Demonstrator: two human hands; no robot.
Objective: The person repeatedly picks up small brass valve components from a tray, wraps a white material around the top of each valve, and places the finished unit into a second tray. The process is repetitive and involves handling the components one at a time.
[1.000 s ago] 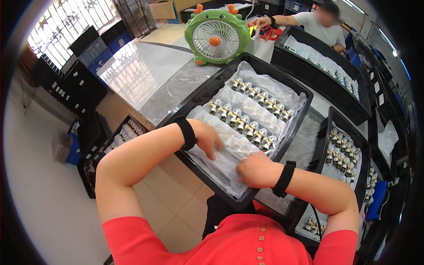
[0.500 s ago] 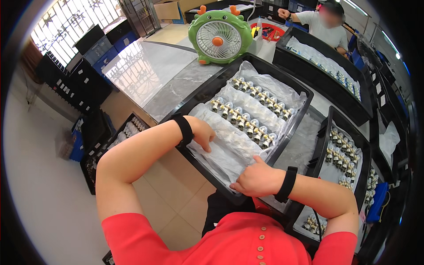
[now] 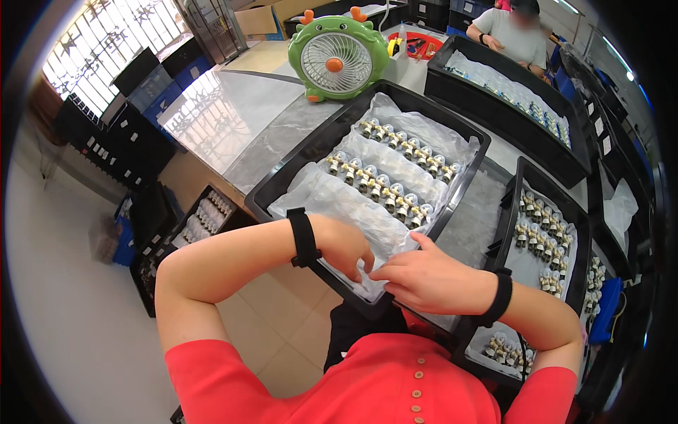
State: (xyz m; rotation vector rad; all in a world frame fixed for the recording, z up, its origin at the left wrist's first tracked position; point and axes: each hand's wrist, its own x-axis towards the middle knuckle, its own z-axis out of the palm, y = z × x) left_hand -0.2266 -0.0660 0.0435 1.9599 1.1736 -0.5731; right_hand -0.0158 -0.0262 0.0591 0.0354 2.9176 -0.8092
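In front of me a black plastic tray (image 3: 462, 185) holds rows of small figurines (image 3: 381, 185) with clear domed tops, gold-and-white middles and dark bases. White soft sheets line it and lie between the rows. Along the near side stretches a folded white sheet (image 3: 332, 205). My left hand (image 3: 342, 247) bends its fingers down onto that sheet at the tray's near corner, seemingly pinching it. Beside it, almost fingertip to fingertip, my right hand (image 3: 431, 277) reaches leftward with fingers stretched and thumb apart, touching the sheet. Part of the near rim is hidden by my hands.
A green animal-shaped fan (image 3: 335, 60) stands beyond the tray. To the right is another black tray (image 3: 512, 212) of similar figurines; a longer tray (image 3: 508, 109) lies behind it. A person (image 3: 512, 39) sits across the table. Stacked crates (image 3: 152, 81) stand at left.
My left hand has moved right and nearer to me, down to the near corner beside my right hand. My right hand's fingers have straightened. The person opposite has lowered an arm.
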